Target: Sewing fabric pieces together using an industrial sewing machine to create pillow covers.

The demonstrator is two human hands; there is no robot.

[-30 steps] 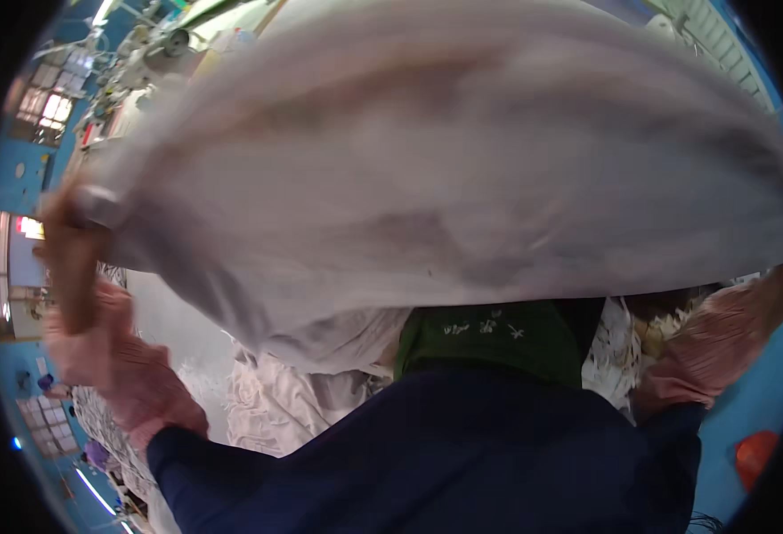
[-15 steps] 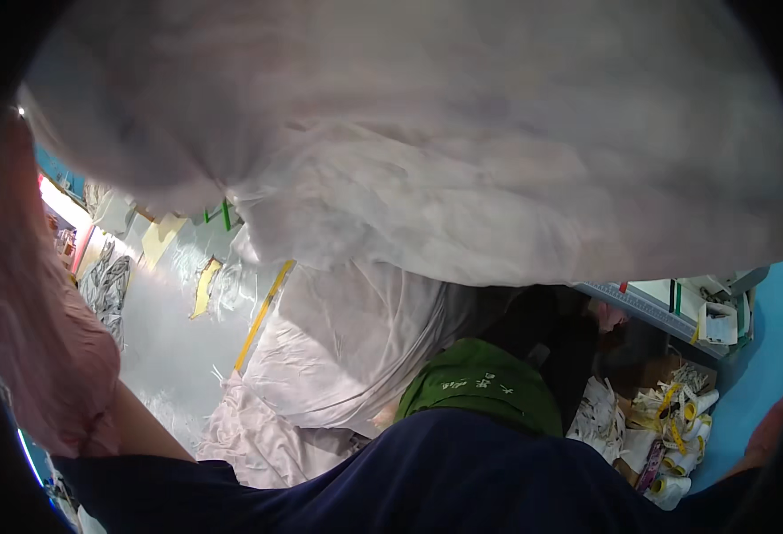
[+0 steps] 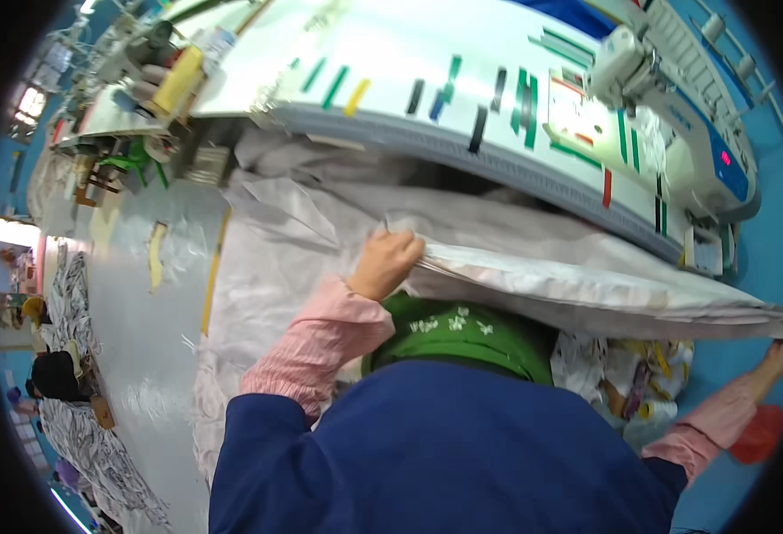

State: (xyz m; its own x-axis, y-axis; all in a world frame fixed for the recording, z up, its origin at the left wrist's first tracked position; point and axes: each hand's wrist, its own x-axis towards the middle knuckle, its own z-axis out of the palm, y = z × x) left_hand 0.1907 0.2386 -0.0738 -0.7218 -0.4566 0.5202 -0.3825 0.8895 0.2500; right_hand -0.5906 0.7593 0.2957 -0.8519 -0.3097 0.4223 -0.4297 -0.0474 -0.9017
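Note:
A large pale grey-white cloth (image 3: 578, 280) is stretched across my front, its layered edge running from the middle of the view to the far right. My left hand (image 3: 389, 263) is closed around one end of that edge, just above my green apron (image 3: 449, 334). Out at the right rim, my right hand (image 3: 781, 354) grips the other end; its fingers are partly lost in the dark border. The rest of the cloth hangs in loose folds below the table edge and spreads to the left.
Beyond the cloth stands a white sewing table (image 3: 373, 62) with strips of coloured tape. A sewing machine (image 3: 698, 147) sits at its right end. Thread cones and scraps (image 3: 654, 374) lie low at the right, near a red item (image 3: 759, 434). Striped fabric piles (image 3: 97, 445) lie left.
The cloth has come down from high across the view, uncovering the table and machine. My left hand has moved inward from the far left, and the cloth's edge is now pulled into a narrow band.

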